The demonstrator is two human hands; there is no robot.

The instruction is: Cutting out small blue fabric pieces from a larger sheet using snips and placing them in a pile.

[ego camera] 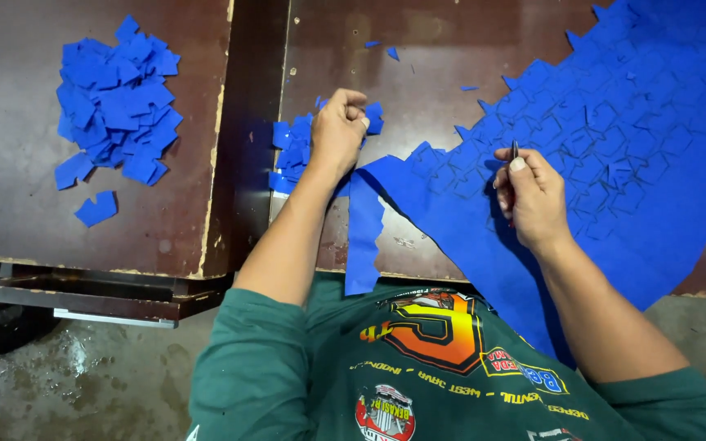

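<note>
A big heap of blue cut pieces (116, 102) lies upper left, a smaller pile (292, 151) under the clenched left hand (338, 131), while the right hand (533, 196) grips a thin cutting tool (515, 149) (blade hidden) on the blue sheet (614, 139), still mostly scored, uncut shapes.

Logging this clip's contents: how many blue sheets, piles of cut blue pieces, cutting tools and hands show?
Blue sheet: 1
Piles of cut blue pieces: 2, the left pile and the pile by the left hand
Cutting tool: 1, in the right hand
Hands: 2, with the left hand
Total: 6
</note>
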